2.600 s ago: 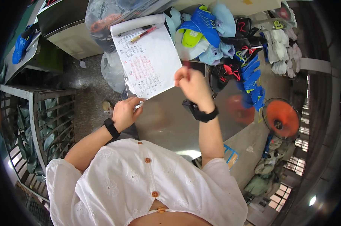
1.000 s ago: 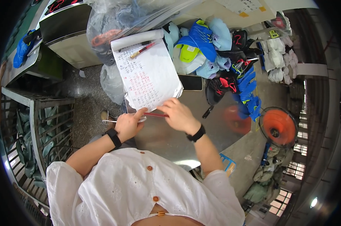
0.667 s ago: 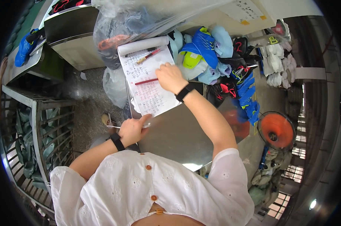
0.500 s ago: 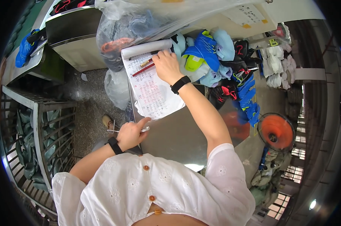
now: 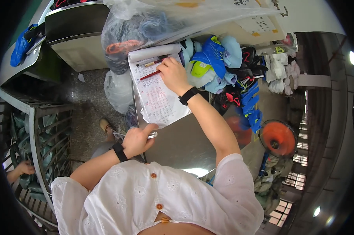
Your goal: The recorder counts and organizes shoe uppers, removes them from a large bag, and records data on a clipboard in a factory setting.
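A paper pad (image 5: pixel 161 107) with handwritten rows lies on the metal table, its upper sheets rolled back. My right hand (image 5: pixel 173 74) rests on it, fingers bent and closed on the end of a red pen (image 5: pixel 149 76). Just above, a dark pen with a pale band (image 5: pixel 150 63) lies across the page. My left hand (image 5: pixel 137 141) is by the pad's lower left corner, closed around a small white tool with a shiny end (image 5: pixel 152 135). The fingers hide most of that tool, so its kind does not show.
Blue sport shoe uppers (image 5: pixel 212 55) and pale blue pieces are heaped beside the pad. Plastic-wrapped goods (image 5: pixel 134 31) stand behind it. At left, a metal cage cart (image 5: pixel 33 129) holds dark green pieces, with another person's hand (image 5: pixel 25 168) at it. An orange round fan (image 5: pixel 278 138) stands right.
My right hand has shifted slightly down the page to the red pen's end. The pale-banded pen now lies higher, apart from the red one. Another person's hand has appeared at the cart.
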The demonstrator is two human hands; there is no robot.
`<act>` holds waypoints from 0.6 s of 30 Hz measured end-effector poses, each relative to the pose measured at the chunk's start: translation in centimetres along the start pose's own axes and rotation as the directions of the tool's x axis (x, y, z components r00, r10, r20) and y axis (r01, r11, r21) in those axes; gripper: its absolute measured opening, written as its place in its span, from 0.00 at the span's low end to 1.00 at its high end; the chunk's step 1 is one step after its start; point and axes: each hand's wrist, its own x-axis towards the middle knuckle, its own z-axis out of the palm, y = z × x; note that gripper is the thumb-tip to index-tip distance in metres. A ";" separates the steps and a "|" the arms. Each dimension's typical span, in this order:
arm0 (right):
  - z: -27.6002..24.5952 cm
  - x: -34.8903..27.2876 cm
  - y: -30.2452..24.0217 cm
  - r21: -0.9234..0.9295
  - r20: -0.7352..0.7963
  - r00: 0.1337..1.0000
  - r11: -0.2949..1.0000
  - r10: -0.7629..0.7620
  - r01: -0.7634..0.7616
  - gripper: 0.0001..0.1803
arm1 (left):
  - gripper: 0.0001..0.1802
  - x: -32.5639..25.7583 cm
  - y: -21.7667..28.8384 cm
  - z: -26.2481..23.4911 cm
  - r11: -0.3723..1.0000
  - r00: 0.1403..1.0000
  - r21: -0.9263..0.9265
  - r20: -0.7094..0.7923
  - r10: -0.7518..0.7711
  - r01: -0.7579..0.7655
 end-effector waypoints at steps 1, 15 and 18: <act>0.0 0.3 0.2 -0.001 0.001 1.000 1.000 -0.005 0.005 0.05 | 0.20 0.1 0.0 -0.1 1.000 1.000 0.004 -0.019 -0.019 0.019; 0.4 -0.2 -2.1 0.195 -0.063 0.995 0.979 0.073 -0.060 0.07 | 0.08 0.7 -1.6 -1.1 0.976 0.980 -0.209 -0.171 -0.102 0.065; -0.6 -1.7 -2.4 0.232 -0.091 0.994 0.972 0.063 -0.040 0.12 | 0.14 1.2 -1.1 -2.2 0.905 0.964 -0.377 -0.096 -0.247 0.194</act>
